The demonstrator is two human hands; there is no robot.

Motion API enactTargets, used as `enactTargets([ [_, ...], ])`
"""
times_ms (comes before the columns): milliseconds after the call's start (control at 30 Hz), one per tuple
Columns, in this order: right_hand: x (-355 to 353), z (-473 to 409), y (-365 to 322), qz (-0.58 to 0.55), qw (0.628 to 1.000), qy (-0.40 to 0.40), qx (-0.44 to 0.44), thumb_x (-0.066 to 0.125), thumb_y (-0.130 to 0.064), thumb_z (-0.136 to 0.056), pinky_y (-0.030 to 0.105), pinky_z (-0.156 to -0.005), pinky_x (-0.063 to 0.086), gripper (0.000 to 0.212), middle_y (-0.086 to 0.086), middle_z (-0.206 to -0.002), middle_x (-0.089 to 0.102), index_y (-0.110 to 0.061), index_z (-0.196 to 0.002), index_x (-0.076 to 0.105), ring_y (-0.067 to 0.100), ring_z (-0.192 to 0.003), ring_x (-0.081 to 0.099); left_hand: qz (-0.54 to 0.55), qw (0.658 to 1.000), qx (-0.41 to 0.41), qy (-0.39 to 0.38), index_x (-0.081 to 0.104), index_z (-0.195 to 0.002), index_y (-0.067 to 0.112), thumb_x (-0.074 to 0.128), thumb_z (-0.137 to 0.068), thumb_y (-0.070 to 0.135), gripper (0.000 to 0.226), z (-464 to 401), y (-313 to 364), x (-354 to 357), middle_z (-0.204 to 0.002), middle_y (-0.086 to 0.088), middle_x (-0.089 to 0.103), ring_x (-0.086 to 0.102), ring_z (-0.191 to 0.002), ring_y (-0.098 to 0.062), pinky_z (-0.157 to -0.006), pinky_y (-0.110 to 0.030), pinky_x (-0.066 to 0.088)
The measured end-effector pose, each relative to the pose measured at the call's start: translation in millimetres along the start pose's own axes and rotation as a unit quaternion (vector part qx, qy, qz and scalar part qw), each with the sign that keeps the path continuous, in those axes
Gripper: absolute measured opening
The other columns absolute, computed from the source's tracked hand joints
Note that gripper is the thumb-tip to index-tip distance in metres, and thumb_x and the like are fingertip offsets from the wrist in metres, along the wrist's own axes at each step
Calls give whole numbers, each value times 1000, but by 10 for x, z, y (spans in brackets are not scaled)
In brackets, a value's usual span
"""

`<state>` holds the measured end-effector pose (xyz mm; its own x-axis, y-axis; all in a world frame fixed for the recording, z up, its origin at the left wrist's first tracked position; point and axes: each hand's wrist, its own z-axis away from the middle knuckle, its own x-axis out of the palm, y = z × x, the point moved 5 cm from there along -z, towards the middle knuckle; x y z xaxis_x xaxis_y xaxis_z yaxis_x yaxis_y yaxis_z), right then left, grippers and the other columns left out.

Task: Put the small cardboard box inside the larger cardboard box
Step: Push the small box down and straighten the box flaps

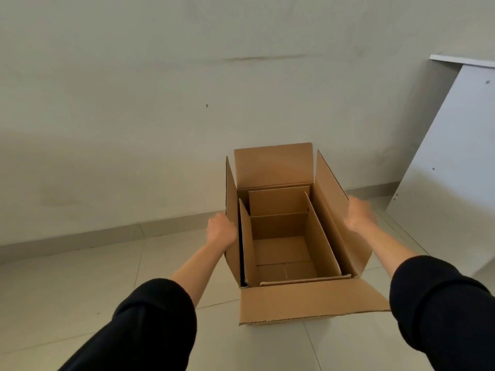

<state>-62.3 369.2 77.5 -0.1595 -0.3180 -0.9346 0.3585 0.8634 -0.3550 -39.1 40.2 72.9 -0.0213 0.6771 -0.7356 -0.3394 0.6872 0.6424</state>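
Two cardboard boxes, one nested in the other, centre to lower right of the frame, on a tiled floor point(80, 285). Larger cardboard box point(308, 303) open-topped, four flaps up or splayed: far flap upright, left and right flaps standing, near flap folded down toward the bottom of the frame. Small cardboard box point(284, 250) already sitting inside, also open, plain brown corrugated, own flaps standing close along the outer walls, bare bottom seams showing. Narrow dark gap down the left side between the two boxes; tighter on the right.

Two hands, two black sleeves pushed up the forearms. Left hand point(221, 231) curled against the outside of the left flap, fingers wrapped toward its edge, seemingly gripping it. Right hand point(360, 214) blurred, beside the right flap's outer edge, fingers loosely spread; touching or just clear, cannot tell.

Plenty of open floor to the left and along the bottom of the frame. Pale wall point(187, 103) filling the upper half, skirting strip just behind the boxes. One white board point(455, 170) leaning at the right edge, near the right hand, narrowing the room on that side.
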Motion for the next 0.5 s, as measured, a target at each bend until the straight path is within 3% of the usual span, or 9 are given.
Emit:
enactTargets([
  [200,-147,-215,389,23,1000,9,-3,47,11,-88,38,-85,51,57,20,-121,59,-6,-141,37,36,-110,58,35,999,0,-4,59,-109,-8,44,-99,12,26,40,305,347,-114,-25,63,63,-103,-37,-71,-33,47],
  [367,-246,-569,708,21,999,-8,-23,54,9,-85,38,-77,53,46,21,-114,62,-4,-130,48,37,-102,61,47,999,-12,9,61,-107,-9,46,-98,11,26,131,592,619,-111,-25,64,65,-101,-37,-72,-32,49],
  [500,-341,-844,1005,28,999,-28,-28,54,11,-84,41,-81,54,47,22,-114,61,-2,-129,48,37,-102,60,36,999,-24,11,62,-105,-9,45,-98,10,26,232,850,848,-111,-26,65,61,-84,-32,-68,-29,47],
])
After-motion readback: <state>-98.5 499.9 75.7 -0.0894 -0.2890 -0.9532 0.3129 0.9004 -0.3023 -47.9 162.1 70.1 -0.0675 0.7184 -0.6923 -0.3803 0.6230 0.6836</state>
